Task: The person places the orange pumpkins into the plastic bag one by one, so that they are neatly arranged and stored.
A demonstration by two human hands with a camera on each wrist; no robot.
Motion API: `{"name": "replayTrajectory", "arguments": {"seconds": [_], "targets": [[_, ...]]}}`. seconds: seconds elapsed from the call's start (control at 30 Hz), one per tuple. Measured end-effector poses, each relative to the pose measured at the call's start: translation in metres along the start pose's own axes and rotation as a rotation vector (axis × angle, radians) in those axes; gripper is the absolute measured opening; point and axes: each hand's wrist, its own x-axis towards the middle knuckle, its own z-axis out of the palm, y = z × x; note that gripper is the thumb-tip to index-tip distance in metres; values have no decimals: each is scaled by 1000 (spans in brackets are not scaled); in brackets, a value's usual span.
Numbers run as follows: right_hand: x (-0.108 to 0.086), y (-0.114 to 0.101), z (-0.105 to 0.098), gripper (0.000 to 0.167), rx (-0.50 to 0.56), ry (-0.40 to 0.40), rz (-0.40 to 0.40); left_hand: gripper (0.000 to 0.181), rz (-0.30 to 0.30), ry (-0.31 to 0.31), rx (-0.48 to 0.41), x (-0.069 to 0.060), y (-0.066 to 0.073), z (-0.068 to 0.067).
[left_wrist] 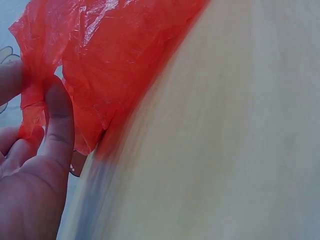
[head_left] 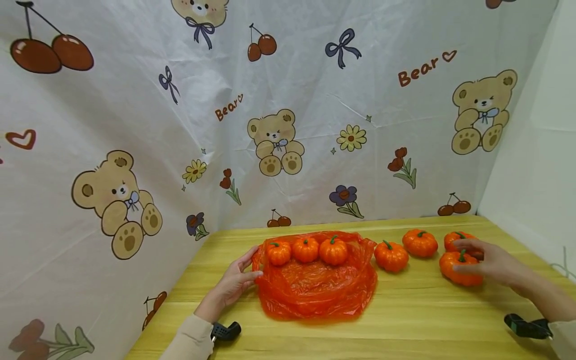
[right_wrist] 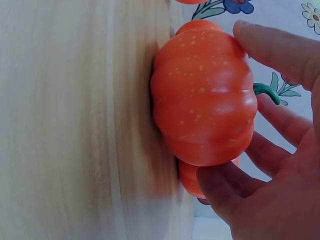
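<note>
On the desk, toward its right side, an orange pumpkin with a green stem sits between the thumb and fingers of the right hand. That hand is partly open, bent around the pumpkin's width; whether it presses firmly, I cannot tell. The left hand pinches the left edge of a thin red bag between thumb and fingers. Three pumpkins stand in a row at the back of the bag, though whether inside it or on top is unclear. Three more stand on the desk between the bag and the right hand, one just behind the held pumpkin.

The smooth, rounded pumpkin could slip or roll if only the fingertips bear on it, and a sideways move could knock its close neighbour. A hard tug by the left hand might tear the flimsy bag, or drag it and tip the row.

"Bear" is written twice, each with a small heart, on the patterned sheet behind. No brand or label can be made out on the pumpkins or bag.
</note>
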Motion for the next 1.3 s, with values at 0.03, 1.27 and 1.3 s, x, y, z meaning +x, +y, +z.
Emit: {"name": "replayTrajectory", "arguments": {"seconds": [0.03,1.27,1.3], "targets": [[0,1,1,66,-11,1,1,91,0,-2,0,0,0,0],[-11,12,6,91,-48,-141,1,90,1,-4,-24,1,-1,0],[-11,12,6,91,-49,-140,-2,90,0,-4,-25,1,-1,0]]}}
